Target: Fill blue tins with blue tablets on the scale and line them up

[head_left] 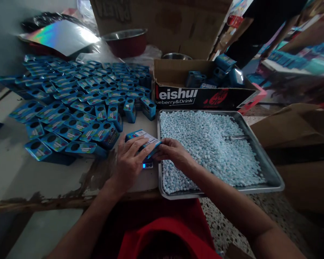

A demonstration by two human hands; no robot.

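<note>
A small blue carton with a printed label panel lies tilted on its side between my hands. My left hand is wrapped over its near side, fingers across the label. At the carton's right end, the fingers of my right hand pinch the edge near its flaps; the fingertips are partly hidden. Just below sits a small scale with a lit blue display, mostly covered by the carton and hand. Under my right wrist is a metal tray full of pale blue candy pellets, with a metal scoop sunk in them.
Rows of blue cartons with round holes crowd the table's left side. Behind the tray stands a cardboard box holding several cartons. A red metal bowl is at the back. Another person stands at upper right.
</note>
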